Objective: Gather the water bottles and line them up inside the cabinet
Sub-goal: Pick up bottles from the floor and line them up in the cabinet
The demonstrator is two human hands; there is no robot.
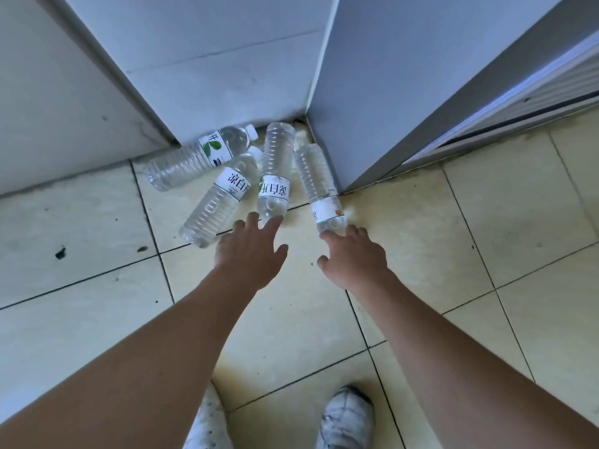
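Several clear plastic water bottles with white labels lie on the tiled floor in a corner. The far-left bottle (191,157) lies along the wall. A second bottle (220,202) slants toward me. A middle bottle (275,173) points its neck at my left hand (251,251), whose spread fingers touch or nearly touch its neck end. The rightmost bottle (319,186) lies against the cabinet side, its neck end at the fingertips of my right hand (355,257). Neither hand holds anything.
A grey cabinet (405,92) stands at the right, its side panel meeting the back wall (210,59) in the corner. A ribbed grey panel (534,102) shows at far right. My white shoes (348,416) stand on the tiles below.
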